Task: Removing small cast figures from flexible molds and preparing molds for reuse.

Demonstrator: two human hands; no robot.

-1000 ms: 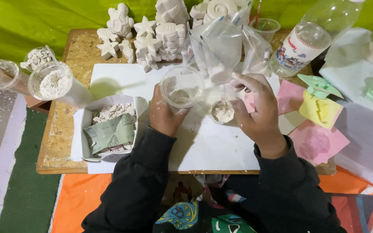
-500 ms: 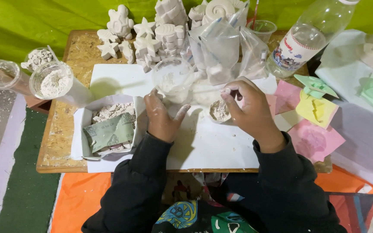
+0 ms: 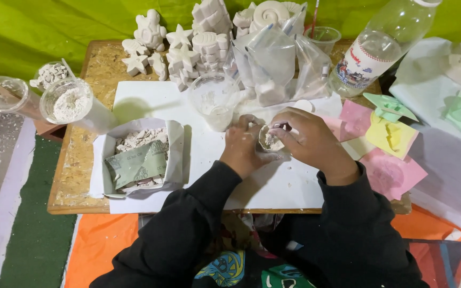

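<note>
My left hand [image 3: 245,149] and my right hand [image 3: 310,141] meet over the white sheet [image 3: 156,101], both closed around a small clear mold with white plaster [image 3: 269,142] held between the fingertips. Both hands are dusted with white. A clear plastic cup [image 3: 214,101] with white residue stands on the sheet just beyond my left hand, free of both hands. Black sleeves cover my arms.
A paper tray of plaster crumbs with a green sheet [image 3: 137,160] lies at left. Cups of white powder [image 3: 70,101] stand further left. Plaster stars and shells [image 3: 182,48], plastic bags [image 3: 278,64], a clear bottle [image 3: 380,48] and coloured paper pieces [image 3: 385,138] ring the wooden board [image 3: 76,176].
My left hand has set the clear cup down on the sheet and come back. Both hands now close on the small mold, lower and nearer me.
</note>
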